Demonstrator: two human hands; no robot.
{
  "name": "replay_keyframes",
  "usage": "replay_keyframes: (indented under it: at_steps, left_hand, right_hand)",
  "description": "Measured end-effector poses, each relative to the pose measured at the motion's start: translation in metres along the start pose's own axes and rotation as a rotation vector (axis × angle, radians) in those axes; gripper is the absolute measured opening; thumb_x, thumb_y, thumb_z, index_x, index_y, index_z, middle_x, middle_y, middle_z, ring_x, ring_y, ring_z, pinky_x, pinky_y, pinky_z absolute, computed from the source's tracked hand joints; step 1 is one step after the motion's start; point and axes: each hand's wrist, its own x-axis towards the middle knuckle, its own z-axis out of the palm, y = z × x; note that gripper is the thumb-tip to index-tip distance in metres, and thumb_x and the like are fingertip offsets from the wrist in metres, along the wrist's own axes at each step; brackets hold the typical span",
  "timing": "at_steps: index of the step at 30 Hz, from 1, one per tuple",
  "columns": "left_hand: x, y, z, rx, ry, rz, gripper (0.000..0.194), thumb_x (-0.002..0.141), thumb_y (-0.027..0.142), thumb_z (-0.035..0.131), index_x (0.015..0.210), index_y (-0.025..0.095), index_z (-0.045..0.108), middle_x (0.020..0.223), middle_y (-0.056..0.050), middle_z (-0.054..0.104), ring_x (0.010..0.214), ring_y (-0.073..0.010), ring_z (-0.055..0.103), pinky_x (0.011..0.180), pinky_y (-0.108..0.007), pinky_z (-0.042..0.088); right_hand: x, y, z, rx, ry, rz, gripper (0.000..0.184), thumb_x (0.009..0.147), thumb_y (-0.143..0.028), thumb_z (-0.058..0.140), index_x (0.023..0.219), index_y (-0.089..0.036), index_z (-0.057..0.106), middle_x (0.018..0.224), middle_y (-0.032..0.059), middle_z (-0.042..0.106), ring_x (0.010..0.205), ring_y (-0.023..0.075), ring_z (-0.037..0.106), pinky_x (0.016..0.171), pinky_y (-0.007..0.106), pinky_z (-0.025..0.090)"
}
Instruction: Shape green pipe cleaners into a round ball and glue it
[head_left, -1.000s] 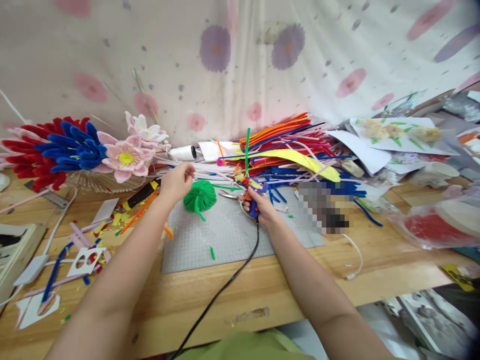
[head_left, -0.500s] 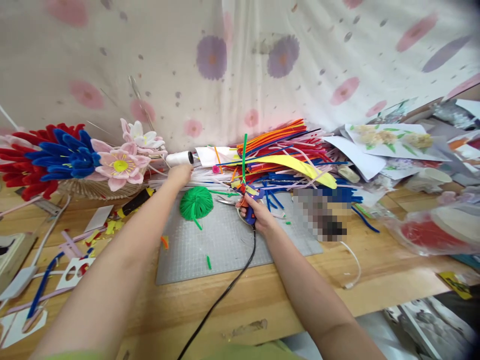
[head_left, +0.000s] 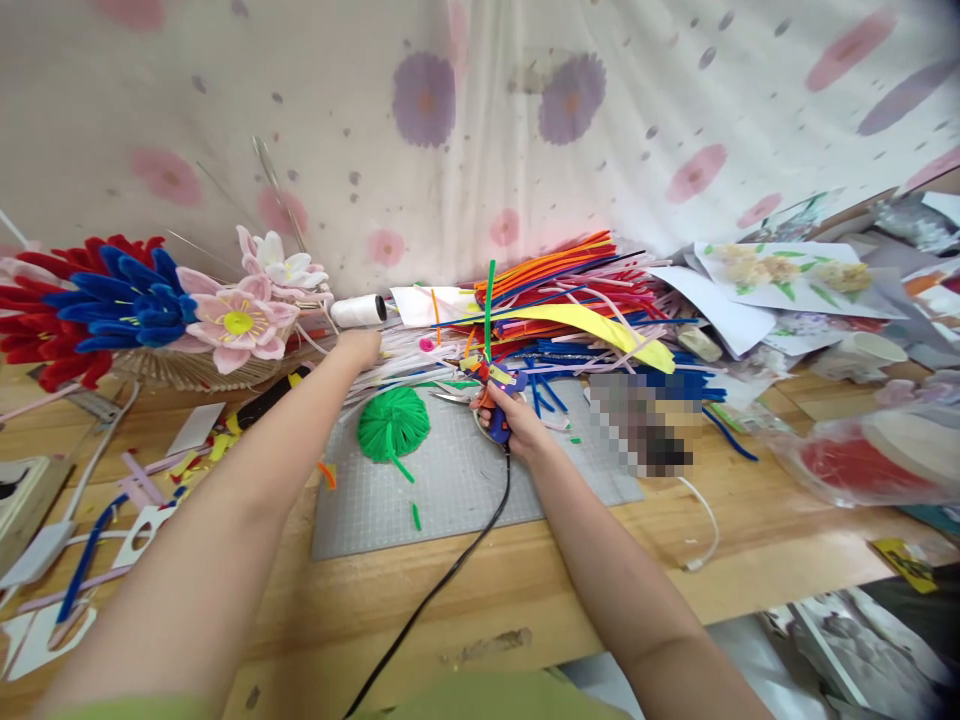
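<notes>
Dipping lower than before, left hand (head_left: 358, 350) at white stems (head_left: 397, 366), grip impossible to tell, right hand (head_left: 525, 424) clamped on glue gun (head_left: 500, 426)

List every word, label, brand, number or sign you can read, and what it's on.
None legible.
Glue gun: yellow patch, too small to read.
Yellow packet at far right: dark marks, too blurred to read.
Cutting mat: grid lines, no readable numbers.

Pipe cleaners (head_left: 555, 262), fuzzy flowers (head_left: 135, 300) and a mat (head_left: 472, 495) are crowding the bench (head_left: 360, 620), marking a craft workshop; the half-covered tool (head_left: 507, 379) is looking like a glue gun.
</notes>
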Motion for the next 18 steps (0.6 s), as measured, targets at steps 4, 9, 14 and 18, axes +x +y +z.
replay_keyframes:
  at_steps: [4,9,14,18]
  left_hand:
    - [-0.017,-0.004,-0.002,0.063,0.098,-0.055,0.039,0.082,0.02,0.038,0.113,0.006,0.058,0.119,-0.025,0.054,0.112,-0.0332,0.051,0.087,-0.043,0.042]
    - [-0.029,-0.009,-0.001,0.071,0.017,0.001,0.04,0.081,0.016,0.038,0.115,0.007,0.057,0.119,-0.025,0.055,0.106,-0.0323,0.055,0.084,-0.043,0.043]
    - [-0.029,-0.003,0.008,0.064,0.063,0.032,0.045,0.083,0.033,0.033,0.111,0.011,0.06,0.115,-0.02,0.06,0.105,-0.0317,0.056,0.085,-0.043,0.043]
    - [-0.022,0.001,0.005,-0.008,0.009,0.03,0.049,0.079,0.04,0.034,0.111,0.014,0.061,0.119,-0.018,0.058,0.108,-0.0315,0.054,0.087,-0.042,0.043]
  right_hand:
    - [-0.001,0.0,0.002,-0.009,-0.003,-0.005,0.033,0.064,-0.046,0.069,0.067,-0.014,0.06,0.063,0.0009,0.061,0.046,0.0038,0.044,0.042,0.017,0.034]
    - [-0.002,0.001,0.003,-0.021,0.01,-0.02,0.032,0.064,-0.045,0.07,0.066,-0.015,0.058,0.064,0.0009,0.062,0.046,0.0041,0.044,0.041,0.018,0.034]
    - [-0.004,-0.001,0.004,-0.02,0.01,-0.035,0.034,0.061,-0.046,0.071,0.066,-0.014,0.059,0.065,0.0009,0.062,0.046,0.0038,0.043,0.041,0.017,0.034]
    - [-0.006,-0.003,0.006,-0.008,0.011,-0.031,0.036,0.058,-0.046,0.073,0.065,-0.014,0.058,0.063,0.0005,0.061,0.046,0.0035,0.043,0.041,0.017,0.034]
